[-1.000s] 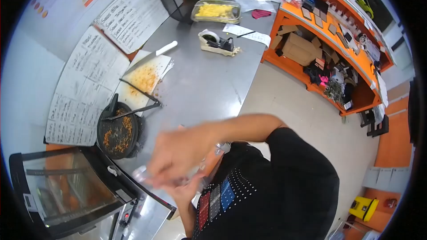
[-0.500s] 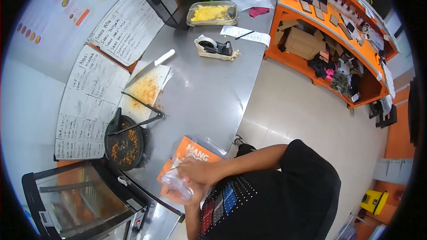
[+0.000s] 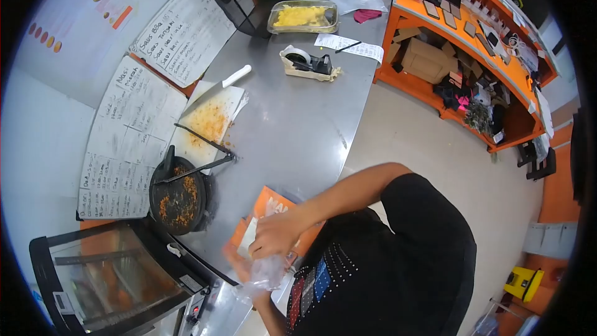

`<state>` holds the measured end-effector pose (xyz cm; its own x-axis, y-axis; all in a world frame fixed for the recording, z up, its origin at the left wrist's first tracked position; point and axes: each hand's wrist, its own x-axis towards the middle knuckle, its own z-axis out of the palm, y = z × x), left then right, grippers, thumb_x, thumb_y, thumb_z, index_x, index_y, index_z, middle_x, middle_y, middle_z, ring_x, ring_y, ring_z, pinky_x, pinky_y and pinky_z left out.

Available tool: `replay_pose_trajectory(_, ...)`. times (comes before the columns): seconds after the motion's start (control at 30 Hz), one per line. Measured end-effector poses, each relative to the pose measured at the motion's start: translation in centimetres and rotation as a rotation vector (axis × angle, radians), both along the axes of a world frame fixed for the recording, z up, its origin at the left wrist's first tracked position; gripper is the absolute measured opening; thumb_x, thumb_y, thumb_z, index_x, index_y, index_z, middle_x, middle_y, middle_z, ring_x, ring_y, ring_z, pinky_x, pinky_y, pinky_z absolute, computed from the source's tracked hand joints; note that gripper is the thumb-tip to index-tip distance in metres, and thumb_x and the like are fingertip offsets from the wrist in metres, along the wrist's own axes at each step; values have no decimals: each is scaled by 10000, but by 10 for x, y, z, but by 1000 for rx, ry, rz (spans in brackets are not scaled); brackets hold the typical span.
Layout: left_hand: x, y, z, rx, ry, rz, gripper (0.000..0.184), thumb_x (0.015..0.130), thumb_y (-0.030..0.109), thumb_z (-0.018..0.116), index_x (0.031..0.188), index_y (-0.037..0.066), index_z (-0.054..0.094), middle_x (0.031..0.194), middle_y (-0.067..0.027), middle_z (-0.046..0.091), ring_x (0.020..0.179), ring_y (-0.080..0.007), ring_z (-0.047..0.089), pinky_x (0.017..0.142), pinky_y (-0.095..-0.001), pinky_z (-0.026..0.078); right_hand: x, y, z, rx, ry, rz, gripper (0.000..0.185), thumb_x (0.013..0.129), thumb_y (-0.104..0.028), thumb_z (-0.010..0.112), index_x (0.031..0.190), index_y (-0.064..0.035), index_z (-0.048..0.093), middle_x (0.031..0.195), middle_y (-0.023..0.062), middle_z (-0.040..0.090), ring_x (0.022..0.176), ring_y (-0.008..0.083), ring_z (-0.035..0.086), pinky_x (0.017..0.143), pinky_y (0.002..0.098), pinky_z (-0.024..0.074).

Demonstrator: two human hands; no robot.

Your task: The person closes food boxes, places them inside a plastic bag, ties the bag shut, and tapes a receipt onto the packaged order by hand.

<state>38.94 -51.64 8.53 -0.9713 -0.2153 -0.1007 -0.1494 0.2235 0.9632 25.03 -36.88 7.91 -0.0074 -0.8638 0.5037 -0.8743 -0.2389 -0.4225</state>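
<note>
My right hand is closed, its fingers curled at the crumpled clear plastic. Whether this plastic is a bag or a glove I cannot make out. My left hand is just below, smeared by motion and partly behind the plastic, which lies over its palm and wrist. Under both hands on the steel counter is an orange printed packet with white lettering, partly covered by my right hand and forearm. A white patch shows beside my right knuckles.
A stone mortar with reddish crumbs, black tongs, a crumb-strewn white board and a knife line the wall side. Farther off are a tape dispenser and a glass dish of yellow food. A glass display case stands lower left.
My right hand has shifted slightly right and up on the plastic. The plastic has moved down toward my left wrist, and my left hand is more blurred. The whole view has shifted a little.
</note>
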Motion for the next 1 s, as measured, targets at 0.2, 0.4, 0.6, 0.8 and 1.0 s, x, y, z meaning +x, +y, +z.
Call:
replay_pose_trajectory(0.2,0,-10,-47,67,-427,-114,651,705,329,891,1174,36,546,1089,-104,615,954,-236,644,754,-343,545,-16,-34,-3,-154,79,172,239,766,-280,626,829,-50,642,819,117,678,712,307,666,645,438,524)
replay_pose_trajectory(0.4,-26,-12,-55,69,-531,-152,719,705,412,878,1201,15,542,1134,-104,600,990,-242,632,778,-350,547,-15,-63,11,-362,149,315,325,717,-374,629,738,-50,621,690,56,570,655,243,639,608,418,533)
replay_pose_trajectory(0.6,-29,8,-49,39,-596,-209,795,705,495,866,1228,-6,538,1178,-103,584,1025,-249,619,803,-357,549,-15,-72,19,-220,294,388,305,630,-370,641,584,-69,616,662,47,567,619,246,630,544,422,514)
replay_pose_trajectory(0.8,-25,23,-26,-484,-60,-140,773,760,506,827,1261,-14,551,1281,-104,542,1089,-274,608,858,-375,543,-20,-75,23,-175,318,459,298,630,-338,644,600,-41,646,679,77,616,627,269,648,508,441,492)
replay_pose_trajectory(1.0,-56,31,10,-915,426,-188,420,866,319,723,1080,-16,588,1163,-134,581,1015,-300,627,847,-376,530,-7,-61,23,-58,279,278,384,717,-412,662,639,-37,632,708,116,635,678,307,657,591,480,508)
